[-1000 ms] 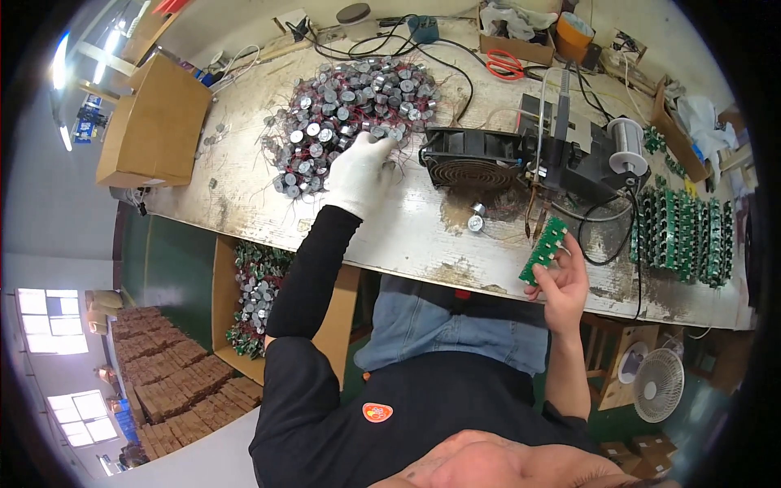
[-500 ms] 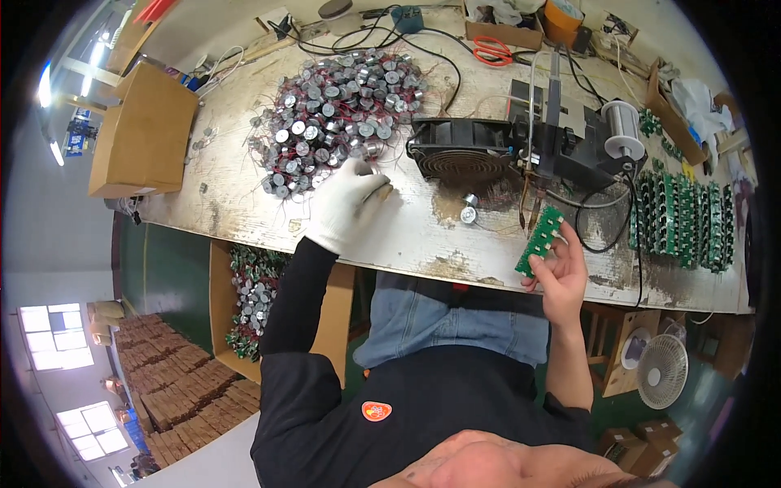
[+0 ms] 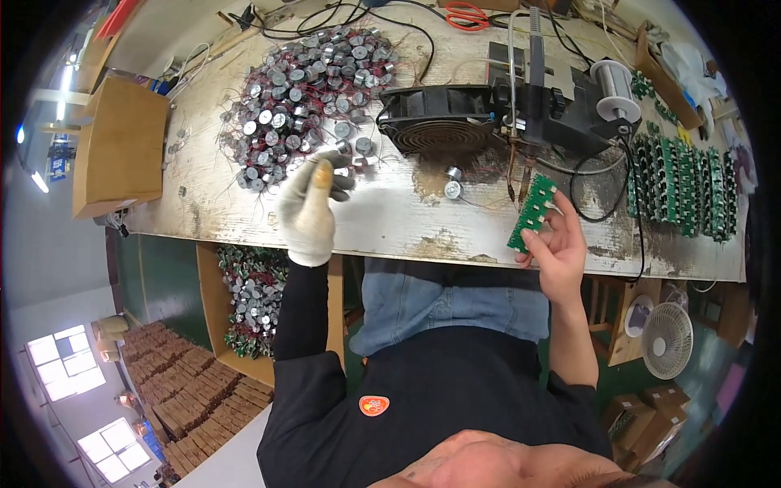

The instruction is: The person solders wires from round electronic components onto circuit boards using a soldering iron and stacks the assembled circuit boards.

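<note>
My left hand [image 3: 307, 213], in a white glove with a stained thumb, is at the near edge of a pile of small round metal buzzers [image 3: 313, 89] with thin red wires. Its fingers are apart, and I see nothing held between them. My bare right hand [image 3: 560, 248] grips a green circuit board strip [image 3: 533, 213] along its edge, between thumb and fingers. The strip is tilted over the table's front edge, just below the soldering tip [image 3: 512, 191]. Two loose buzzers [image 3: 452, 189] rest on the table between my hands.
A black fan [image 3: 439, 122] stands beside the soldering machine with its solder spool [image 3: 614, 91]. Rows of green boards [image 3: 683, 183] lie at the right. A cardboard box [image 3: 122, 150] stands at the left; below the table, an open carton [image 3: 215, 309] holds wired parts. Red scissors [image 3: 467, 16] lie behind.
My left hand has turned over and its fingers have spread, staying by the buzzer pile. My right hand still holds the board at nearly the same place. The whole view has shifted slightly.
</note>
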A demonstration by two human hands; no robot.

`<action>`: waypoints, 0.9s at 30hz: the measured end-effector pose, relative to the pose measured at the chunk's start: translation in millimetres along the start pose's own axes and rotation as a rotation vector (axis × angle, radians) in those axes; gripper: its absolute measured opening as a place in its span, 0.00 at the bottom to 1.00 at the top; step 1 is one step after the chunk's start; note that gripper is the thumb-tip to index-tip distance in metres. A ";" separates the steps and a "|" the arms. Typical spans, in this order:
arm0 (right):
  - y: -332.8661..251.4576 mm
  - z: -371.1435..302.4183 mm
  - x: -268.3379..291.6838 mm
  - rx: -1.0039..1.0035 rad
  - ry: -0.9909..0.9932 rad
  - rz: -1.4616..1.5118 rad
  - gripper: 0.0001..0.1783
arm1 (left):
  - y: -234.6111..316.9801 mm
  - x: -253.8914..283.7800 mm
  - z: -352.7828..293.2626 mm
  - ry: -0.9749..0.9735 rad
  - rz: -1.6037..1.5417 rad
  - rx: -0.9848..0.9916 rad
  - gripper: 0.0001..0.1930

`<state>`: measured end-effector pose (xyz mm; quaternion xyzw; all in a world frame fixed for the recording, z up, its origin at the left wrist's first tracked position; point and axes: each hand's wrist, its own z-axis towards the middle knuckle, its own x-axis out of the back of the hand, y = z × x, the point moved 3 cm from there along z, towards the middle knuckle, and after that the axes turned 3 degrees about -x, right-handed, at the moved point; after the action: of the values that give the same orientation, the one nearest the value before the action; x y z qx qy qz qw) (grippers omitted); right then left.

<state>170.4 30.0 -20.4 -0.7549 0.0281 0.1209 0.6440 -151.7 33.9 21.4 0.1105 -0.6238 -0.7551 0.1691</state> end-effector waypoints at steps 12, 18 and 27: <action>-1.8 0.7 -0.4 -0.009 0.010 0.014 0.37 | 41.9 31.8 9.9 0.319 0.053 -0.224 0.09; -1.9 0.5 -1.2 -0.017 0.016 0.017 0.37 | 21.9 29.3 -10.3 0.110 0.546 -0.145 0.12; -1.3 0.0 -0.8 -0.014 0.004 0.018 0.36 | -17.1 17.8 -5.2 -0.133 0.986 -0.137 0.18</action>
<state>169.9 30.2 -19.1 -0.7592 0.0352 0.1254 0.6377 -168.0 25.0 4.4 -0.2571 -0.5603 -0.6300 0.4724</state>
